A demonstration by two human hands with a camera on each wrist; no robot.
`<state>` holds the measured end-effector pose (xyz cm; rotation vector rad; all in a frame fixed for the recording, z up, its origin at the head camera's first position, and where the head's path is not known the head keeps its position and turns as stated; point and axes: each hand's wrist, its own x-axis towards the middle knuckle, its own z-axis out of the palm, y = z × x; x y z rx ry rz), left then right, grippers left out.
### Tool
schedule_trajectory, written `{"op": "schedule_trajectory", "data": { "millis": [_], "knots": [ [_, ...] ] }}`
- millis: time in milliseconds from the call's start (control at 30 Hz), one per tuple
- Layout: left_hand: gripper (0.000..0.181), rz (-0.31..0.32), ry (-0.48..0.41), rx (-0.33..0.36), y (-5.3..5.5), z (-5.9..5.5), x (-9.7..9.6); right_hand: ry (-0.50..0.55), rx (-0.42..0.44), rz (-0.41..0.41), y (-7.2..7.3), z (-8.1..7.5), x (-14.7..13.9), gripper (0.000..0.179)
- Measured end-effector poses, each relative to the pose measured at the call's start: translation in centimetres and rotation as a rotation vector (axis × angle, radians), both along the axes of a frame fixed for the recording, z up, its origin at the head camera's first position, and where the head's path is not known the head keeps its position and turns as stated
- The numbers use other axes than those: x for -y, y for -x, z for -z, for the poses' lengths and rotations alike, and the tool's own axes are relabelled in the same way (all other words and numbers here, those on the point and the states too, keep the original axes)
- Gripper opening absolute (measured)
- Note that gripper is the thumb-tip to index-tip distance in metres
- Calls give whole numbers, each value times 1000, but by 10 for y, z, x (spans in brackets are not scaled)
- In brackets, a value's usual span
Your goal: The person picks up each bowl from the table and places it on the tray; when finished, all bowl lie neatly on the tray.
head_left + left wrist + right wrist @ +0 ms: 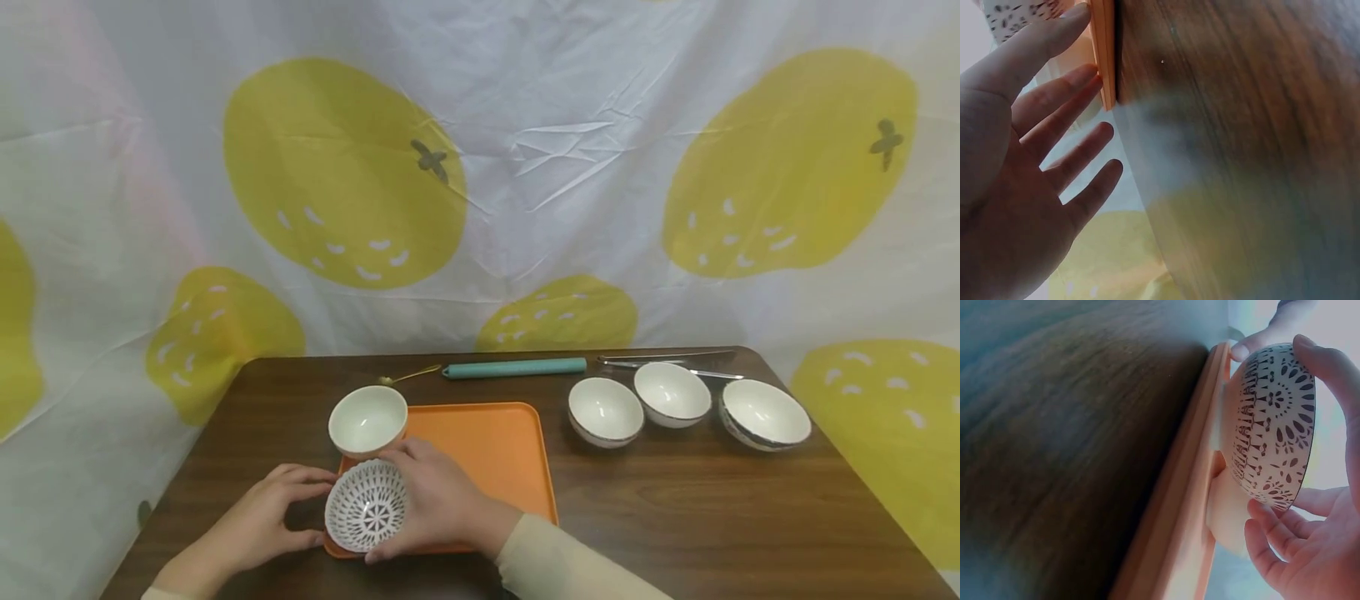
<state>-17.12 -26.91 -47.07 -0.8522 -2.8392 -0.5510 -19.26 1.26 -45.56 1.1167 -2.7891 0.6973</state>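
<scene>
"Where's that lattice-patterned bowl (pixel 358 510) sitting?"

"Over the near left corner of the orange tray (pixel 495 454), just in front of the plain-lined bowl (pixel 367 419) at the tray's far left corner. Whether the tray takes its weight, I can't tell from here."

"And the hands?"

"The right hand (pixel 438 504) has it, reaching in from the tray's side: thumb at the near rim, fingers bent round the far wall. The left hand (pixel 258 521) is spread at the tray's left edge, fingers apart, gripping nothing. I can't make out whether it touches the bowl."

"Heavy, would you say?"

"Fairly light, I'd guess, but stiff; it looks like glazed ceramic, so slick and easily chipped. I'd hold it across opposite walls, below the rim, with the second palm steadying the tray side."
</scene>
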Motion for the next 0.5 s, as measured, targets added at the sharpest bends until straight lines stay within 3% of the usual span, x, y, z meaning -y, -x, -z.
{"op": "schedule_trajectory", "data": {
  "millis": [300, 500],
  "knots": [
    [54, -16, -3, 21, 1, -2, 0, -37, -62, -40, 1, 1, 0, 119],
    [54, -1, 3, -4, 0, 0, 0, -24, 34, -47, -4, -9, -14, 113]
  ]
}}
